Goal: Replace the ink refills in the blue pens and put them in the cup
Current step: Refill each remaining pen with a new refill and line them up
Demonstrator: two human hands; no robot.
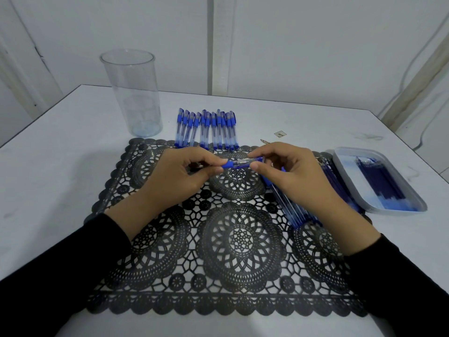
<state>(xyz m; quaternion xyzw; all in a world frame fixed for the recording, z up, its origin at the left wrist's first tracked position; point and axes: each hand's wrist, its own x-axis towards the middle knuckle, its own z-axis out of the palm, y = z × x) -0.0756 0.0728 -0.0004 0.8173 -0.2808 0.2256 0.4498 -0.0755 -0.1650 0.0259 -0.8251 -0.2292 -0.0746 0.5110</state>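
One blue pen (243,162) is being pinched level between the left hand (179,173) and right hand (291,171), fingers curled, over the single lace mat (240,239). Loose pens (286,205), too overlapped to count, are lying under the right wrist beside one refill tray (398,210) at the worktop's (60,166) right edge. Beyond, a row of pens (206,130), roughly twelve, is lying at the mat's far edge, one cup (136,93) standing near the far-left corner.

Both forearms, in black sleeves (63,261), reach in from the near corners, the hands close together. The left hand (179,177) pinches one end of a pen (244,162) between thumb and forefinger. The right hand (294,176) pinches the other end, fingers curled.
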